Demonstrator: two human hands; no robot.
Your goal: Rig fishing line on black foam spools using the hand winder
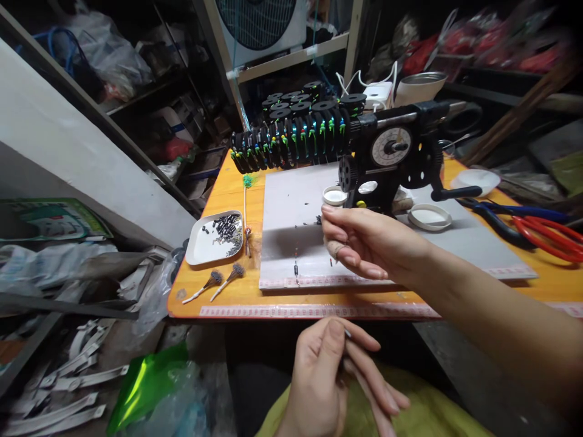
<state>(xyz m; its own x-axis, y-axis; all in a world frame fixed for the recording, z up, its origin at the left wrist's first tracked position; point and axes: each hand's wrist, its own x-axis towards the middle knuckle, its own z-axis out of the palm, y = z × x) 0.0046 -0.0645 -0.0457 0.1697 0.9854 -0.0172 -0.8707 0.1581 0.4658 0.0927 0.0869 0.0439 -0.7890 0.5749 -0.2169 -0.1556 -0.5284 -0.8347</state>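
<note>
My right hand (pixel 355 243) is raised over the white board (pixel 282 212), thumb and forefinger pinched together, the other fingers curled. Whatever its fingertips hold is too small to make out. Lower down, in front of the table edge, my left hand (pixel 334 364) has its thumb pressed on the forefinger. A tiny grey tip shows at that pinch, and its kind is unclear. Below my right hand on the board are small dark bits (pixel 319 220) and a short black piece (pixel 296 270) beside orange specks. A shallow round white cap (pixel 334 195) lies just behind my right fingertips.
A black hand-crank winder (pixel 392 158) carries a row of black spools (pixel 291 139) with green line. At left, a white dish (pixel 194 243) holds small black tubes, near thin-stemmed brushes (pixel 230 279). Pliers (pixel 496 224) and red-handled scissors (pixel 546 237) lie right. Measuring tape (pixel 273 312) edges the table.
</note>
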